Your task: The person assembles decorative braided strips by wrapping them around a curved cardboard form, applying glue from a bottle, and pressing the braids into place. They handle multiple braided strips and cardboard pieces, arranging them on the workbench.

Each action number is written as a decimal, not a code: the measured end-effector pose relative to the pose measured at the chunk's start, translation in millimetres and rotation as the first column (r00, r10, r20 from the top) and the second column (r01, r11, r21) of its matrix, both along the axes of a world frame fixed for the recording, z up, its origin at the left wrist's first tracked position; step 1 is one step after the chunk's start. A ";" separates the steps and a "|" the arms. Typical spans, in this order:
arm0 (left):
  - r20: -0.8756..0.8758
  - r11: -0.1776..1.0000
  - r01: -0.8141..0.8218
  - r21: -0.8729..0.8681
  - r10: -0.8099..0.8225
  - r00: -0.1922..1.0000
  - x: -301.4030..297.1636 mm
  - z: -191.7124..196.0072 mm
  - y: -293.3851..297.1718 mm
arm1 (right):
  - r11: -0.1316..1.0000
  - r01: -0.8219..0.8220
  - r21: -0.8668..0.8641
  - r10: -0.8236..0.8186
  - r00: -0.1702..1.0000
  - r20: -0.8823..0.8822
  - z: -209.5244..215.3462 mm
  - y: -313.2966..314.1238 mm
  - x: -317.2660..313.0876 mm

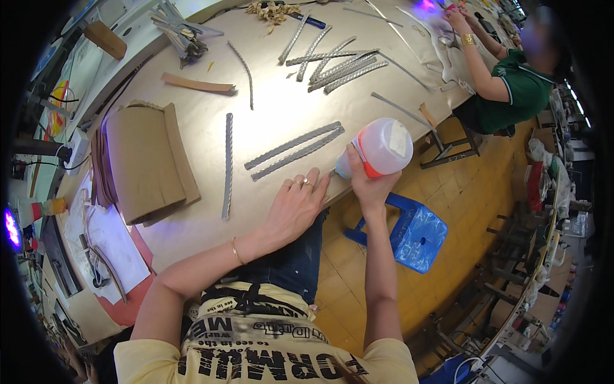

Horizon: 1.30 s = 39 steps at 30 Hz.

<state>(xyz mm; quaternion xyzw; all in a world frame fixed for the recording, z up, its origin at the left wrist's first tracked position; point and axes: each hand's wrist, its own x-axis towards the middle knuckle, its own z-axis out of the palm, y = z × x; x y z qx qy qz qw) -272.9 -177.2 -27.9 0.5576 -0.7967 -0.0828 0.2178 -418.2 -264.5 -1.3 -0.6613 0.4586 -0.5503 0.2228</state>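
Observation:
My right hand (371,190) grips a translucent white plastic squeeze bottle (389,144) with an orange-red band. The bottle is tilted, its narrow end pointing down and left at the table's near edge. Close beside that tip, my left hand (295,210) rests on the edge with its fingers bent and drawn together. What lies under those fingers is hidden. Just beyond the left hand, a pair of grey braided-edge strips (295,152) lies side by side, joined or touching at the right end. Another grey strip (228,168) lies lengthwise farther left.
Several braided strips (348,69) lie piled at the far side, near a thin cord (244,73) and a tan strip (198,84). A brown rolled sheet (150,163) stands at left. A blue stool (419,233) is below the table at right. A person in green (518,89) works at far right.

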 end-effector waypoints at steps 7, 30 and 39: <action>0.012 1.000 0.006 0.002 -0.006 1.000 0.4 -2.4 -1.2 | 0.999 -0.047 0.006 0.046 0.997 0.054 -1.1 6.8 5.3; 0.159 1.000 0.015 0.002 -0.015 0.987 -0.7 -3.1 0.0 | 0.995 0.089 -0.051 -0.091 0.995 -0.050 -2.4 -8.4 -4.1; -0.031 0.997 -0.036 0.070 0.038 0.999 -1.0 2.8 -4.2 | 0.999 0.036 0.023 -0.038 0.994 0.106 -12.9 5.4 5.9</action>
